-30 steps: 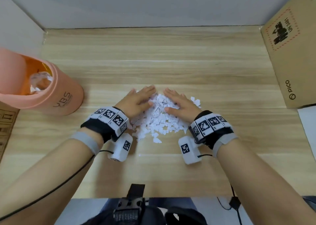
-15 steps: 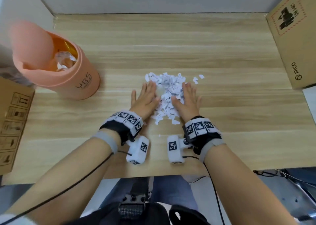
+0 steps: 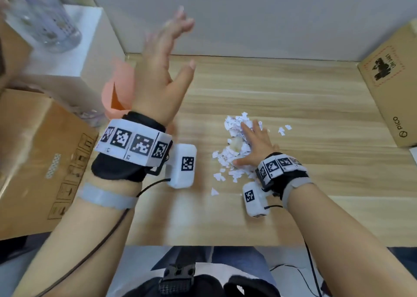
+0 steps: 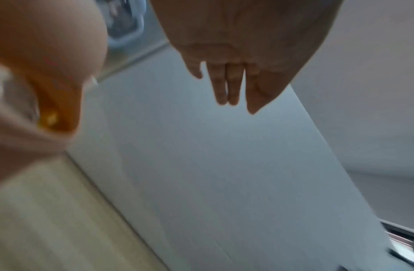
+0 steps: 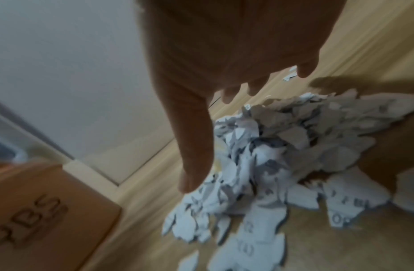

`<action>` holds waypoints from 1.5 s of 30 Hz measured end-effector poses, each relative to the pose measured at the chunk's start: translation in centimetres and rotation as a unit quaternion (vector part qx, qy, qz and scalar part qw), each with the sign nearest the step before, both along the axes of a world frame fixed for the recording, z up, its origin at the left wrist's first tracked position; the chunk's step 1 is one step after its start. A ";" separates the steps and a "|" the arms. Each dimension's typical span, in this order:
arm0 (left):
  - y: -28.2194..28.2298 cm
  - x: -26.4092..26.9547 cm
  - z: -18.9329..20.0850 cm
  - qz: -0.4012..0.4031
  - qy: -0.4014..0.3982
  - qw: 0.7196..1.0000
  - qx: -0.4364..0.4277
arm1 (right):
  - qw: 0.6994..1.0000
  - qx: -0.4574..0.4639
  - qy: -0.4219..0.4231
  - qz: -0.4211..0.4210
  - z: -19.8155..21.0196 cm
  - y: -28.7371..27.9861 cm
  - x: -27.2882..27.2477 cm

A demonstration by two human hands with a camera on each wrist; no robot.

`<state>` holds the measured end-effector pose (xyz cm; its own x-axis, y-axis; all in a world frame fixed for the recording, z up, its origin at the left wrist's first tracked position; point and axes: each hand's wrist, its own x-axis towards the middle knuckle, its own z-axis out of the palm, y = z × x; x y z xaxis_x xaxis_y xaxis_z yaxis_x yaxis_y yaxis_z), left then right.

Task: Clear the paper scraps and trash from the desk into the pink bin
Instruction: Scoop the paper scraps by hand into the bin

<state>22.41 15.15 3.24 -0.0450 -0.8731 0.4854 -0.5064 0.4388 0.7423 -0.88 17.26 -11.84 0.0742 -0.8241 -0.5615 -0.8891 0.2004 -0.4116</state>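
A heap of white paper scraps (image 3: 234,152) lies in the middle of the wooden desk (image 3: 293,98), seen close up as torn printed scraps (image 5: 259,174) in the right wrist view. My right hand (image 3: 255,143) lies flat on the heap's right side, fingers straight. My left hand (image 3: 162,71) is raised above the desk with fingers spread, holding nothing; it hides most of the pink bin (image 3: 117,93). In the left wrist view the left hand's fingers (image 4: 229,84) point at the wall, with the pink bin (image 4: 45,60) blurred at the left.
A cardboard box (image 3: 40,157) sits left of the desk and another, marked PICO (image 3: 392,84), at the right. A white block (image 3: 67,55) with a clear container (image 3: 42,19) on it stands at the far left. A few stray scraps (image 3: 283,130) lie right of the heap.
My left hand has lifted off the scrap heap and swung up to the left, over the pink bin. My right hand stays on the heap. The head view has turned left.
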 end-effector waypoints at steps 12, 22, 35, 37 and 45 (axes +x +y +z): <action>-1.3 7.1 -5.9 0.177 0.036 0.942 0.283 | 0.990 -0.044 0.125 0.046 -0.7 0.3 0.9; -1.0 -0.5 -6.3 0.104 -0.104 0.957 0.250 | 0.987 -0.136 -0.021 -0.080 1.7 -1.0 -0.7; 0.9 -4.2 -5.7 0.116 -0.175 0.938 0.277 | 0.979 -0.134 -0.155 -0.009 12.9 -6.2 6.6; 1.0 -4.0 -5.6 0.100 -0.183 0.934 0.291 | 0.987 -0.122 -0.098 0.020 12.9 -6.5 7.4; 0.6 -3.7 -5.6 0.086 -0.207 0.929 0.295 | 0.992 -0.021 -0.126 0.019 13.5 -6.5 6.7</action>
